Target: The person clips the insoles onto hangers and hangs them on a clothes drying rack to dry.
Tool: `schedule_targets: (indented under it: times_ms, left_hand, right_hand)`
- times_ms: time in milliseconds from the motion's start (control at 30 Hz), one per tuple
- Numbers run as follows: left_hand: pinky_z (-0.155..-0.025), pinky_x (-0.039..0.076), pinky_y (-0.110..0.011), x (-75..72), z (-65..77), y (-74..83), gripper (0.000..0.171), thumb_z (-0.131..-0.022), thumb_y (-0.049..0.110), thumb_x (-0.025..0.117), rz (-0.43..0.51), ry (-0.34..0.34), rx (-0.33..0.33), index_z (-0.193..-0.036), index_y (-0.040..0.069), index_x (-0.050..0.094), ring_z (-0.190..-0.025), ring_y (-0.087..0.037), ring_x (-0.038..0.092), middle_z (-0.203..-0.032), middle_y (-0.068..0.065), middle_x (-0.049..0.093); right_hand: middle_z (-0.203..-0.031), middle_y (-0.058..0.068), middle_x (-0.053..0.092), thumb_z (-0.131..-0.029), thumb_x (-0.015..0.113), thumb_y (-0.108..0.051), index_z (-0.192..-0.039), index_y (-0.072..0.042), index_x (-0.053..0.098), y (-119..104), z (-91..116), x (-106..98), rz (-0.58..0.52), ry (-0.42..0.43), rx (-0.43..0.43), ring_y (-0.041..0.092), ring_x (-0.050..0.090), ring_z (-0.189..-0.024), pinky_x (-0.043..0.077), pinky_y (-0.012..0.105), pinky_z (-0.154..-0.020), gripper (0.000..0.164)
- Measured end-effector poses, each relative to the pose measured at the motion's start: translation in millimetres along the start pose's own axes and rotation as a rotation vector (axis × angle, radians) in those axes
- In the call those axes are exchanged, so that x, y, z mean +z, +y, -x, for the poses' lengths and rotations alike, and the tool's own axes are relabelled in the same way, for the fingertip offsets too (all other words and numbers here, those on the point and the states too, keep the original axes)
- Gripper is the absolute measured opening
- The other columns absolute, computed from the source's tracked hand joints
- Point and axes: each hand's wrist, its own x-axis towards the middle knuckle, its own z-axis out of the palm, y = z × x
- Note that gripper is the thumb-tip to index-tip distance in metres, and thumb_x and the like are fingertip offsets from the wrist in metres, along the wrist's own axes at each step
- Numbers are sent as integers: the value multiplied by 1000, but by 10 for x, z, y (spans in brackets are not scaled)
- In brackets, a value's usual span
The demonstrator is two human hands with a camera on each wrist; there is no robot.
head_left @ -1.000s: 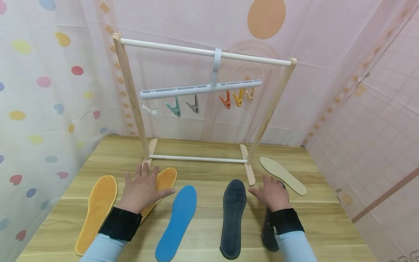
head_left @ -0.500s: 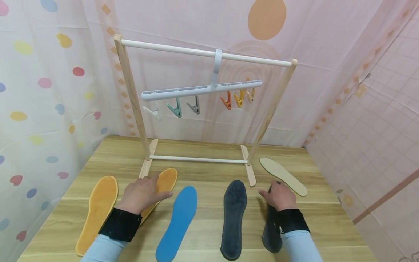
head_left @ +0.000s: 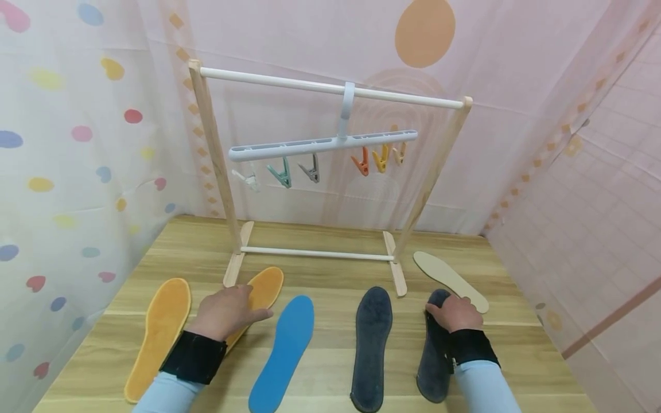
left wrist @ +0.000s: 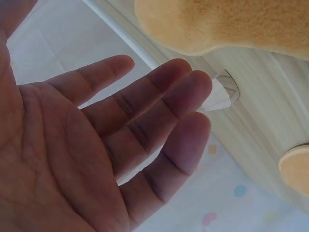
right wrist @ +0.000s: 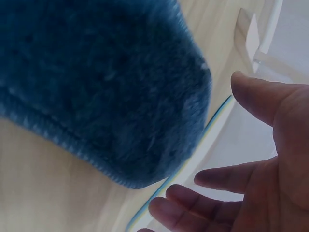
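"One orange insole (head_left: 157, 338) lay furthest left on the wooden table (head_left: 335, 321). What came next?"

"The left hand (head_left: 222, 312), above a second orange insole (head_left: 267, 285), covering part of it."

"Gripping it?"

"Not gripping: the left wrist view showed loosely bent fingers (left wrist: 164, 110) apart from each other, holding nothing. It also revealed a plush nap that the head view flattened."

"Further along?"

"A bright blue insole (head_left: 283, 353) slanted in front of the drying rack (head_left: 284, 81). Only the head view took in the pale hanger (head_left: 289, 149) and its six clips (head_left: 381, 158)."

"Then the dark grey insole (head_left: 373, 344)?"

"Yes, and its twin, another dark grey insole (head_left: 432, 364), lay beneath the right hand (head_left: 455, 313). The right wrist view turned that pile blue and showed a stitched edge; thumb and fingers stood spread, pinching nothing. Whether a fingertip touched it, I couldn't tell."

"And last?"

"A beige insole (head_left: 450, 280), just behind that hand."
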Motion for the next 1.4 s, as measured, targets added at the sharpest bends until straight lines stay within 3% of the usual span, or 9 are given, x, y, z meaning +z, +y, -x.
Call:
schedule_targets:
  times_ms: [500,1000,1400]
  left_hand:
    - [-74,53,-55,20,36,20,83,-83,59,69,-13,-2,-8,-131,-8,56,-101,-44,63,-117,-30,63]
    - [-68,53,-53,63,35,22,83,-83,60,69,-34,-11,-7,-131,-7,57,-92,-40,64,-112,-30,63]
    - [-67,53,-51,71,35,49,83,-82,61,69,-39,-5,-1,-129,-7,58,-90,-38,65,-108,-28,65]
  right_hand:
    - [-110,36,61,-97,52,-51,-110,13,66,103,-61,47,35,-56,-14,50,61,-98,51,57,-80,67]
    - [-105,32,63,-96,59,-43,-107,11,68,111,-76,71,31,-54,-3,40,61,-87,52,56,-77,56]
    - [-110,35,61,-93,63,-46,-112,12,64,143,-67,67,-2,-44,-1,45,61,-94,52,58,-79,61]
